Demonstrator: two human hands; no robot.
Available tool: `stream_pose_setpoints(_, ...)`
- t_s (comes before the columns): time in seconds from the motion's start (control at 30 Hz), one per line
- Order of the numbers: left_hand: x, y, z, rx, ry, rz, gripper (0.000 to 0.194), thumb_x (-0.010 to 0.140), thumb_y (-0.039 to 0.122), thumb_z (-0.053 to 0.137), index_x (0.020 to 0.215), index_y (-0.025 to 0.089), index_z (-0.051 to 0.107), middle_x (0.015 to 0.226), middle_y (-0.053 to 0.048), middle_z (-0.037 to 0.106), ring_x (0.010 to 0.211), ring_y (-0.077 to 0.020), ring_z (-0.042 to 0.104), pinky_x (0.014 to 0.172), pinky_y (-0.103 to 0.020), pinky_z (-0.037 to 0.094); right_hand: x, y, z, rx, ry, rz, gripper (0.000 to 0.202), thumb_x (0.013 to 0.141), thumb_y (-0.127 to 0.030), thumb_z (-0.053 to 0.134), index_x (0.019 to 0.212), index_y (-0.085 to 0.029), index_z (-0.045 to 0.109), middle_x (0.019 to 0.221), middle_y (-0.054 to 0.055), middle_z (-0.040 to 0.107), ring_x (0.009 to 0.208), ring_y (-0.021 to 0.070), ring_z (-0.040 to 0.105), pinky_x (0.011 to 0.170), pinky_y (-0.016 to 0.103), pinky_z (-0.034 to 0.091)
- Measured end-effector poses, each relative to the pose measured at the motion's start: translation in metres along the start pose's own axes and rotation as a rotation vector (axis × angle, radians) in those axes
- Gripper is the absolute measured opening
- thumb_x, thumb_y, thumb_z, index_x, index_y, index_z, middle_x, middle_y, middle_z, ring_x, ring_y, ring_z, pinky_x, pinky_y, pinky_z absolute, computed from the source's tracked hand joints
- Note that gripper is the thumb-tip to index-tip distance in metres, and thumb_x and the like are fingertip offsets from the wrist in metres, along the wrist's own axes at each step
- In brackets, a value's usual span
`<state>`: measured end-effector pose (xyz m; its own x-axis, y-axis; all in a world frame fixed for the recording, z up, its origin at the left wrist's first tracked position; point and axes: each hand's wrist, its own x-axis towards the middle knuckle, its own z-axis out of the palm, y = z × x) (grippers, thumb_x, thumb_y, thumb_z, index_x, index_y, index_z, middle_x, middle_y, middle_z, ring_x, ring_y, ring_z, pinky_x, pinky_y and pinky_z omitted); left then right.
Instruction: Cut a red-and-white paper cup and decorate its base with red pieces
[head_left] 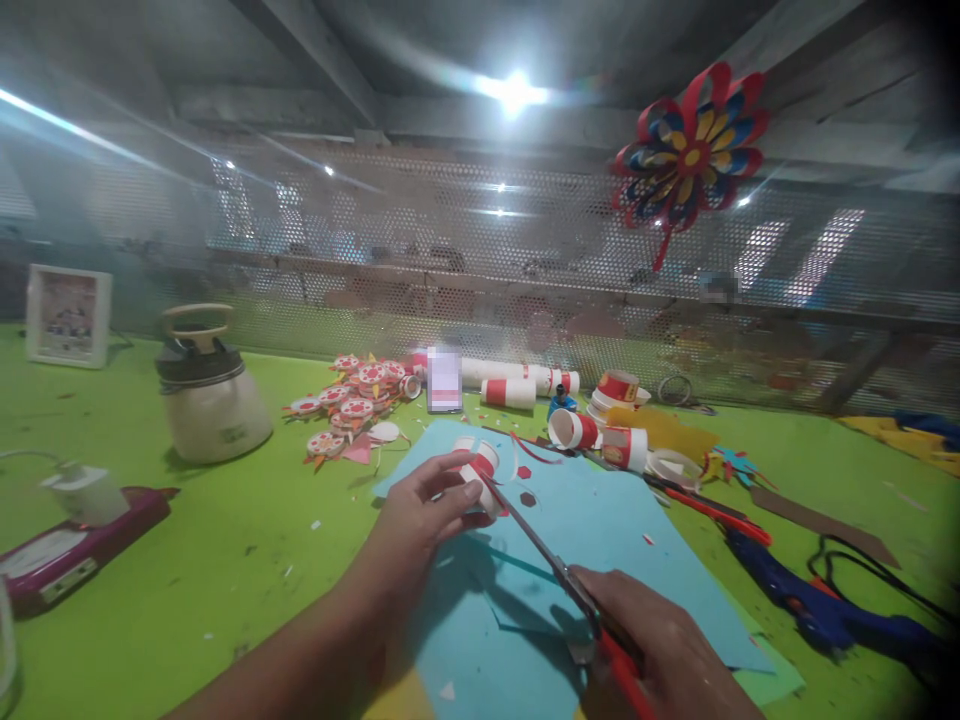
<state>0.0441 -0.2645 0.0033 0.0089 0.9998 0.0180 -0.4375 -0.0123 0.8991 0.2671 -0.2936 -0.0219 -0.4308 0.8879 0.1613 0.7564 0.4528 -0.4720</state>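
My left hand (431, 505) is closed around a small red and white paper cup piece (484, 460), held above blue paper (600, 530). In my right hand (660, 640) is a pair of scissors with red handles (555, 565), pointing up and to the left. The tips of the blades touch or overlap the cup piece near my left fingertips. Whether the blades are parted is hard to tell. A red paper scrap (524, 472) and a dark one (528, 499) lie on the blue paper beside the cup piece.
Red and white paper ornaments (356, 408), a phone (444, 382) and paper cups (574, 430) stand or lie behind. At left are a jug (214, 400) and a power strip (82, 555); at right, a red-handled tool (720, 512) and a blue glue gun (817, 600).
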Motion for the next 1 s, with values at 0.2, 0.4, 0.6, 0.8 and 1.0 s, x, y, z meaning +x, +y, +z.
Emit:
stream_pose_setpoints(0.2,-0.0017,-0.0013,0.0010,0.068,0.022,0.045,0.034,0.070,0.026,0.075,0.102,0.017,0.066,0.096,-0.012,0.070,0.091,-0.0265,0.065,0.083,-0.039,0.049,-0.0008,-0.0009,-0.0016,0.014,-0.074,0.028,0.034,0.079,-0.014,0.051,0.111,-0.022,0.062,0.089,0.005,0.066,0.084,0.0213,0.061,0.075,0.032,0.048)
stream_pose_setpoints(0.4,0.0001,-0.0033,-0.0011,0.126,0.021,0.070,0.035,0.070,0.026,0.076,0.102,0.016,0.068,0.085,-0.011,0.070,0.086,-0.0251,0.064,0.082,-0.039,0.050,-0.0009,-0.0013,-0.0006,0.017,-0.012,0.016,0.034,0.081,-0.018,0.051,0.111,-0.024,0.064,0.084,0.004,0.066,0.080,0.0208,0.062,0.072,0.030,0.049)
stream_pose_setpoints(0.6,-0.0010,-0.0057,-0.0023,0.137,0.008,0.077,0.037,0.070,0.026,0.075,0.105,0.015,0.066,0.094,-0.013,0.071,0.091,-0.0264,0.065,0.083,-0.039,0.050,-0.0004,-0.0050,-0.0024,0.044,0.016,0.007,0.028,0.082,-0.024,0.052,0.106,-0.024,0.066,0.084,0.004,0.069,0.078,0.0214,0.063,0.071,0.030,0.050)
stream_pose_setpoints(0.8,0.0004,-0.0066,-0.0038,0.159,-0.016,0.079,0.040,0.071,0.026,0.074,0.108,0.015,0.064,0.100,-0.014,0.071,0.092,-0.0271,0.065,0.084,-0.040,0.049,0.0005,-0.0072,-0.0041,0.030,0.011,0.004,0.022,0.083,-0.026,0.051,0.098,-0.024,0.068,0.082,0.004,0.069,0.076,0.0207,0.064,0.069,0.029,0.050)
stream_pose_setpoints(1.0,0.0011,-0.0055,-0.0026,0.112,0.002,0.063,0.039,0.070,0.026,0.075,0.106,0.015,0.066,0.096,-0.013,0.071,0.089,-0.0262,0.065,0.083,-0.040,0.050,0.0001,-0.0035,-0.0012,-0.009,0.044,-0.023,0.031,0.082,-0.021,0.052,0.109,-0.024,0.066,0.082,0.005,0.068,0.078,0.0209,0.064,0.070,0.029,0.051)
